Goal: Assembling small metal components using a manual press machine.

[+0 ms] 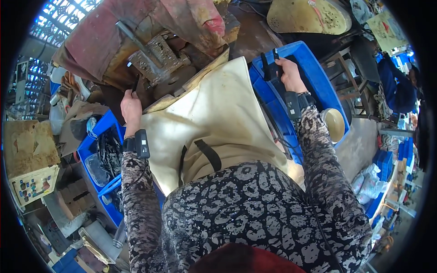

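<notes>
At the left edge of a dirty machine [159, 63], my left hand [131, 108] is closed, its fingertips pinching a thin dark strip [137, 85]. The strip points up toward the metal block and rod of the machine; its far end is hard to make out. Over the blue bin [322, 75] on the right, my right hand [291, 75] grips a flat black piece [271, 69]. Dark prongs stick up from that piece, and its exact kind is unclear. More dark material lies in the bin under the hand.
A cream apron [214, 104] spreads from my lap to the machine, partly under a stained red cloth [109, 32]. On the left, a blue crate [85, 152] holds many thin black pieces [111, 152]. A round cream container [333, 125] sits at the right bin's near end. A wooden stool [348, 77] stands beyond.
</notes>
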`<state>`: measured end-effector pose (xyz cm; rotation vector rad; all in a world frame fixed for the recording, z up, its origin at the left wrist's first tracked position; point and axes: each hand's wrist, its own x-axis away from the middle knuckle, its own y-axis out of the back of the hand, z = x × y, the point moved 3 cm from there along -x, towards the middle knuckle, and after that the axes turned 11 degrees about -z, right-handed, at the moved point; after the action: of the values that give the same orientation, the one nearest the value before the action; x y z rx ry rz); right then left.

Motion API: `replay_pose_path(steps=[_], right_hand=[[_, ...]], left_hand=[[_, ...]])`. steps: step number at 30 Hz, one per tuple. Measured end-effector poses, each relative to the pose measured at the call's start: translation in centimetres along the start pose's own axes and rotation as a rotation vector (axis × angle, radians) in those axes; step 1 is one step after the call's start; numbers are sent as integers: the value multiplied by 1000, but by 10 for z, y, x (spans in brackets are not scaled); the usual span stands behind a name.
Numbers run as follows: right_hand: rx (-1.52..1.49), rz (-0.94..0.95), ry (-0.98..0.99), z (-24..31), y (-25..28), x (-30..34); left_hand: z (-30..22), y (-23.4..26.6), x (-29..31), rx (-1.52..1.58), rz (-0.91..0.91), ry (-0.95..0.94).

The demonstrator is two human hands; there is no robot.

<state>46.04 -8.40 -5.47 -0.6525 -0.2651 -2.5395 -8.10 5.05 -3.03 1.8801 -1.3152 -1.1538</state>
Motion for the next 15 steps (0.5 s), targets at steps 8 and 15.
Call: replay_pose_path(steps=[8,15], right_hand=[[-5,-16,163,-28,-10,-36],[-71,-20,90,-31,-11,-18]], left_hand=[[-8,9,-4,-18,40,34],[-7,11,-1,-13,62,56]])
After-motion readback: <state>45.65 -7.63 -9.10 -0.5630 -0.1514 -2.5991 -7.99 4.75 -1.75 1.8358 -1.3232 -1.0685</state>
